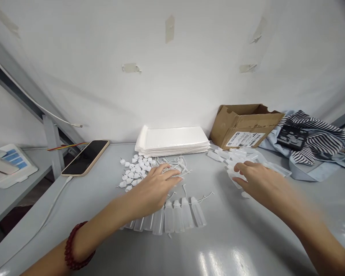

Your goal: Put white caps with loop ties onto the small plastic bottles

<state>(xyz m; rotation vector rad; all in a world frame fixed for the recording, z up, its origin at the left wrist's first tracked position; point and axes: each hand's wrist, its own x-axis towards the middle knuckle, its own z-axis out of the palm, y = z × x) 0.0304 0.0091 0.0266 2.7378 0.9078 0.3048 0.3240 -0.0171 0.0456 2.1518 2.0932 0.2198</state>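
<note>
My left hand (159, 188), with a dark red bead bracelet (71, 245) on its wrist, hovers over the table with its fingers apart, nearest to a tangle of thin white strings (179, 163). A heap of small white caps (135, 168), some with thin needle tips, lies just left of its fingers. Below it, several translucent plastic squeeze bottles (186, 214) lie in a row, some with white strings at their necks. At the right, my right hand (257, 182) is over a loose pile of similar bottles (238, 153); thumb and fingers are apart, and nothing shows between them.
A stack of white padded envelopes (175, 140) lies against the wall. Beside it stands an open cardboard box (244, 126), then striped cloth (319, 134) with a black object (292, 137) on it. A phone (86, 157) with a charging cable (53, 211) lies at the left.
</note>
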